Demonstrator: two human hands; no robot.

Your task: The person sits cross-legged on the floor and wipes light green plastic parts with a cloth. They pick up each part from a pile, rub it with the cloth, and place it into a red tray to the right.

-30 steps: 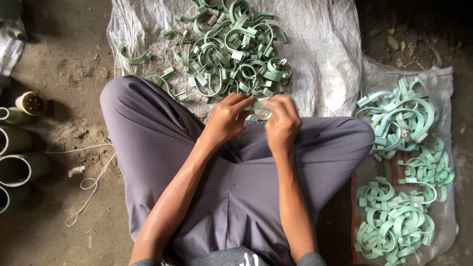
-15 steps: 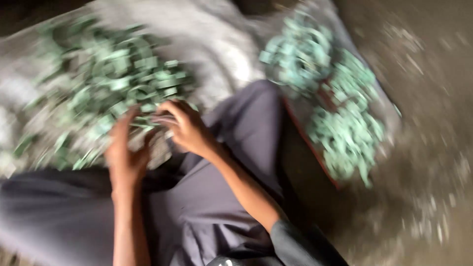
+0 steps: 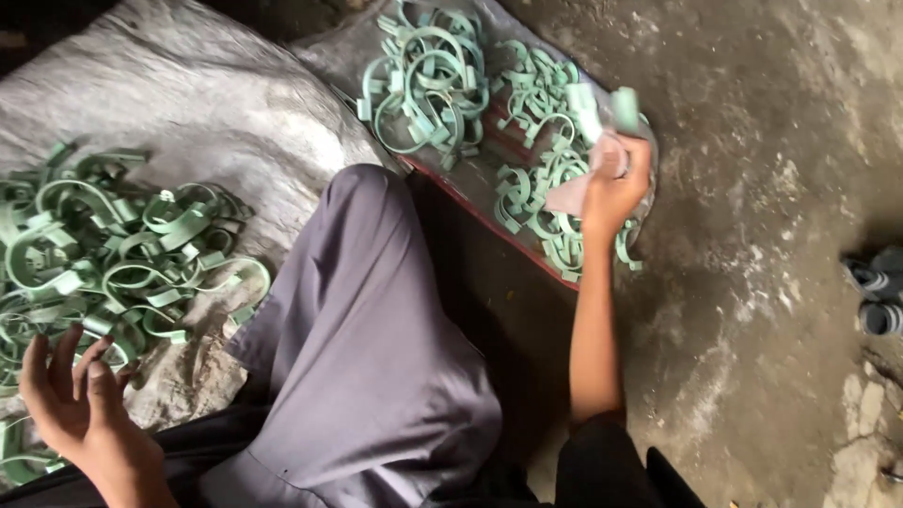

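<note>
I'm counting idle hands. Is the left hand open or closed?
Open. The left hand is palm up with fingers spread, holding nothing, at the edge of the green clips on the sack.

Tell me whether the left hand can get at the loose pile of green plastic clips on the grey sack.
Probably yes. The left hand is open, palm up, at the near edge of the pile of green plastic clips on the grey sack, with nothing between them.

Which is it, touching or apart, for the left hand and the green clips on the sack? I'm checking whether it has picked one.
Apart. The head view shows the left hand open, palm up, beside the green clips, holding none.
</note>
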